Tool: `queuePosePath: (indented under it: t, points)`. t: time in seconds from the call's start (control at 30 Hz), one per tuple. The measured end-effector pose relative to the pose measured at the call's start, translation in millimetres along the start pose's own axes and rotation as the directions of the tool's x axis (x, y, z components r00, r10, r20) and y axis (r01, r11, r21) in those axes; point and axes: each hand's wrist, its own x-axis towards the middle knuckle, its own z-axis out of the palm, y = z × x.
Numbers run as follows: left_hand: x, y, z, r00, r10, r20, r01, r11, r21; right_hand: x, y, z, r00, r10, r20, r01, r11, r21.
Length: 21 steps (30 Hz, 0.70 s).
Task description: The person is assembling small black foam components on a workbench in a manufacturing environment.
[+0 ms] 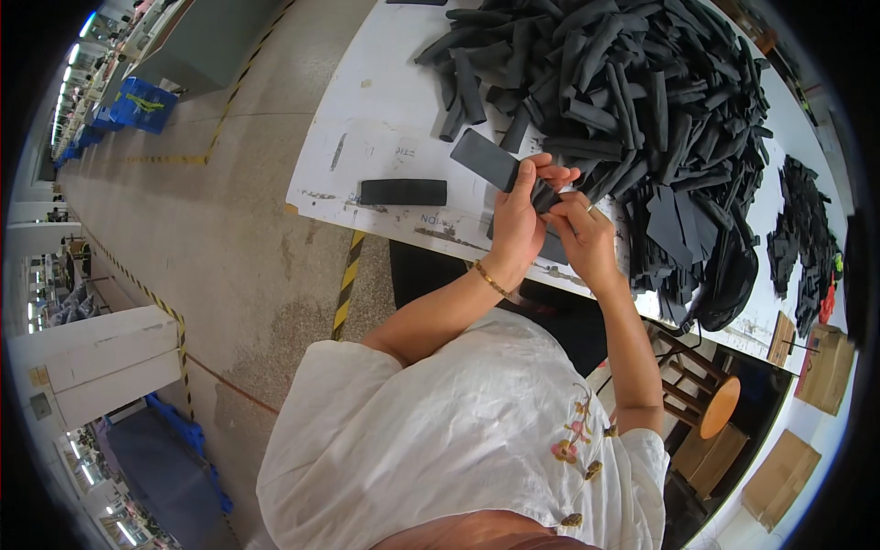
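My left hand [519, 223] is closed around a dark grey fabric strip [484, 159], its thumb lying along the top. The strip's free end points away and to the left above the white table [344, 119]. At its near end, the fingers of my right hand [587, 240] are pinched together on the same strip, close to my left fingertips. Another dark strip [403, 192] lies flat to the left by the table's near edge. Below my hands, more dark fabric [554, 247] rests on the table, partly hidden by them.
A large heap of rolled dark strips [632, 101] covers the table beyond my hands. Flat dark pieces [676, 225] lie at the right, near a black bag [731, 289]. A wooden stool [720, 406] and cardboard boxes [779, 478] stand lower right. Blue crates [144, 105] stand far left.
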Motion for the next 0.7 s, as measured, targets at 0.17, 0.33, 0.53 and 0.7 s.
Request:
queuePosePath:
  t: [0.17,0.33,0.53,0.7]
  points:
    - [3,0,-2,1.0,-0.015,-0.003,0.015,1.0,-0.009,-1,4,1,1.0,-0.006,0.0,0.006,1.0,-0.003]
    - [9,7,-1,1.0,-0.007,-0.018,0.007,1.0,-0.012,5,-14,8,0.925,0.379,0.021,-0.354,0.843,0.405]
    - [22,20,1,0.993,0.085,0.081,-0.091,0.993,0.074,-6,-1,30,0.827,0.523,-0.208,-0.33,0.75,0.573]
    - [19,23,6,0.98,0.032,0.196,-0.059,0.99,0.131,18,-23,13,0.729,0.676,0.108,-0.441,0.343,0.83]
